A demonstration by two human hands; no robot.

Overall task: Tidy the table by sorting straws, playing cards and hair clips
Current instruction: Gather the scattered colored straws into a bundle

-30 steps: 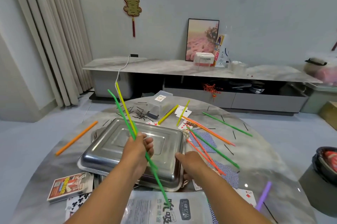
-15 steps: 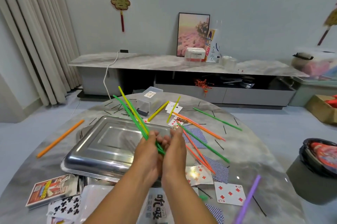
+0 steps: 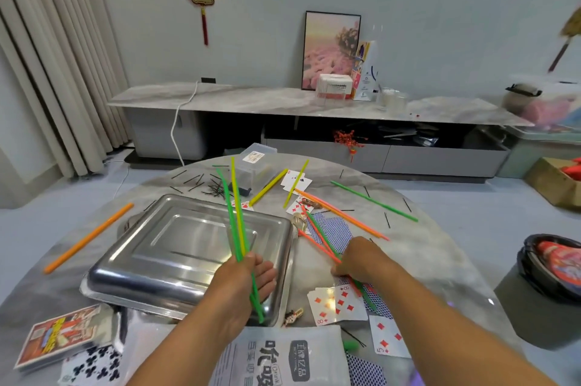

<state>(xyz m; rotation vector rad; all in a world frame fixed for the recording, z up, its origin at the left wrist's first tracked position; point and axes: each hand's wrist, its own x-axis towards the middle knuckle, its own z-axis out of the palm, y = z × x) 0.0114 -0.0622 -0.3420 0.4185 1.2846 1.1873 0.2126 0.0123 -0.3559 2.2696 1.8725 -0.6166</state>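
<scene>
The left hand [image 3: 243, 278], low in the middle of the frame, grips a small bundle of green and yellow straws [image 3: 236, 212]; the straws rise up and slightly left from the fist, and their lower ends stick out below it over the near right corner of an upturned metal tray [image 3: 157, 247]. The right hand [image 3: 361, 256], right of center, reaches down to the table [image 3: 440, 253] with its fingertips on the near ends of some orange and green straws [image 3: 317, 234] that lie across blue-backed cards [image 3: 333, 228]; whether the fingers have closed round them I cannot tell.

Just below the right hand lie face-up diamond cards [image 3: 336, 304], and another diamond card [image 3: 388, 337] sits further toward the lower right. A small patterned hair clip [image 3: 293, 316] lies at the tray's near right corner. A white printed packet [image 3: 283, 357] sits at the bottom center.

Further out, a long orange straw [image 3: 89, 236] lies at the left of the table, a long green straw [image 3: 374, 201] at the upper right, and two yellow straws [image 3: 270, 186] near a clear plastic box [image 3: 254, 165] at the far edge. Black hair pins [image 3: 213, 189] are scattered left of the box. A card box [image 3: 59, 338] rests at the lower left, with a clubs card [image 3: 94, 366] just beside it.
</scene>
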